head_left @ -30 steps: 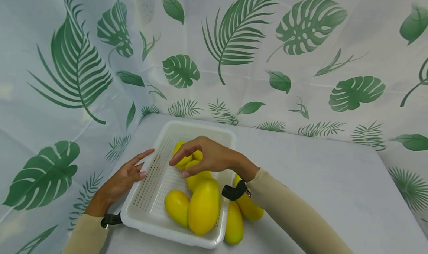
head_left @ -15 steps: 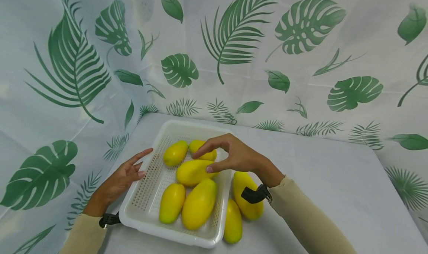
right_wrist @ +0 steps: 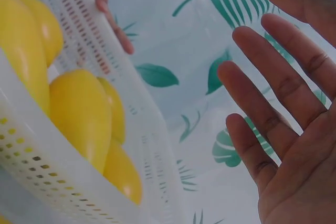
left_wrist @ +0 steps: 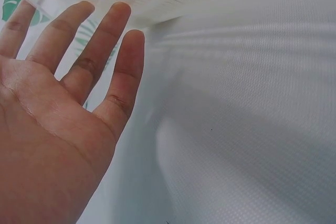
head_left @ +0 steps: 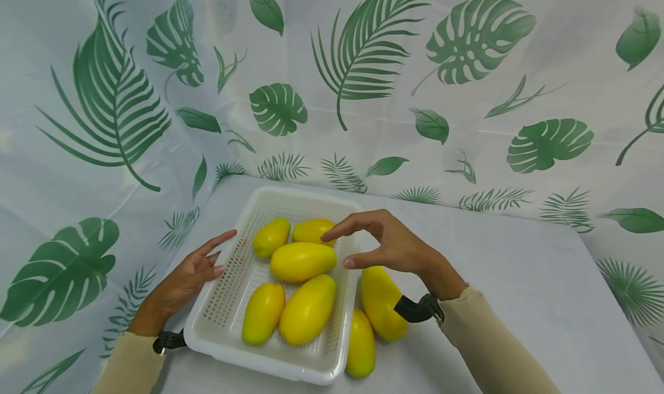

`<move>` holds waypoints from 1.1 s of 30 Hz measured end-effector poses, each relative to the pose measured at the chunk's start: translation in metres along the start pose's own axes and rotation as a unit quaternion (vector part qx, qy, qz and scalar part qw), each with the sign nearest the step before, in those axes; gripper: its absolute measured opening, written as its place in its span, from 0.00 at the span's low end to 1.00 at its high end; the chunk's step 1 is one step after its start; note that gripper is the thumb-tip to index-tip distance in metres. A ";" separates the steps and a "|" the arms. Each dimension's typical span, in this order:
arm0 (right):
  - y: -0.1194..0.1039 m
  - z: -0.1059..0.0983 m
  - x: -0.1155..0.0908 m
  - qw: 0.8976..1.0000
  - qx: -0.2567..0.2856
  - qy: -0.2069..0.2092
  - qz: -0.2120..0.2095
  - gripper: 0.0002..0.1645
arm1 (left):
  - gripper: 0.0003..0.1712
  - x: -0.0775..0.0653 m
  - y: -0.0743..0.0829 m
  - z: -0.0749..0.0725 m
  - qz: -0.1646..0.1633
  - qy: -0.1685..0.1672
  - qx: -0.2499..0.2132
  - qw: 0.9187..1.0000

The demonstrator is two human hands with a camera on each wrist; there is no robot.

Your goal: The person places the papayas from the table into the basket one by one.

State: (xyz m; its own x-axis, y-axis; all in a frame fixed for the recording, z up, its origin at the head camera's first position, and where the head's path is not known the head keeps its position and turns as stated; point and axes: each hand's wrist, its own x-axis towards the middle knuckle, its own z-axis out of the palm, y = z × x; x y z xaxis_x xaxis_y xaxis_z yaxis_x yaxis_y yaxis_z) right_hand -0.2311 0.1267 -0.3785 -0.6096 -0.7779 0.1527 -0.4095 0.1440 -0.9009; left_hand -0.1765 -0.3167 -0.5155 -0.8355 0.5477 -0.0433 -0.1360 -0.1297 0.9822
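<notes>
A white perforated plastic basket [head_left: 275, 371] holds several yellow mangoes, one of them a mango [head_left: 303, 262] lying crosswise in the middle. My left hand [head_left: 184, 281] is at the basket's left side, its extended fingers right at the rim. In the left wrist view those fingers are spread beside the basket's slotted wall. My right hand [head_left: 396, 244] hovers over the right rim, thumb and fingers parted with nothing between them. The right wrist view shows its palm and loosely stretched fingers [right_wrist: 273, 114] beside the basket. The right hand partly covers the back right mango [head_left: 311, 231].
Outside the basket's right wall, a larger mango [head_left: 381, 302] and a smaller mango [head_left: 361, 348] lie on the white-covered table [head_left: 498, 302]. A leaf-print curtain [head_left: 394, 65] hangs behind the table and along its left side.
My right hand has moved right, from over the mangoes to the right rim. The mangoes in the basket have shifted a little and show more fully. The left hand has stayed at the basket's side.
</notes>
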 end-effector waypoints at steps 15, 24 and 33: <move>0.006 -0.007 -0.017 1.000 -0.013 0.027 -0.001 0.35 | 0.43 0.000 -0.002 0.002 -0.017 0.019 0.003 1.000; 0.011 -0.006 -0.025 0.999 -0.006 0.039 -0.007 0.38 | 0.42 0.000 0.001 0.003 -0.008 0.011 0.002 1.000; 0.020 -0.006 -0.035 0.999 -0.020 0.050 0.007 0.40 | 0.42 0.000 0.001 0.004 -0.014 0.019 0.007 1.000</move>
State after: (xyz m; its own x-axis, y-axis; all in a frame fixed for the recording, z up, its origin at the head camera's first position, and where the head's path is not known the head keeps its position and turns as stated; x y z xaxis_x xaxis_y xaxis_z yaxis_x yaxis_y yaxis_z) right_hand -0.2225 0.1603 -0.3995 -0.6791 -0.7115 0.1807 -0.4256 0.1811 -0.8866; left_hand -0.1741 -0.3138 -0.5135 -0.8512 0.5190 -0.0779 -0.1531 -0.1035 0.9828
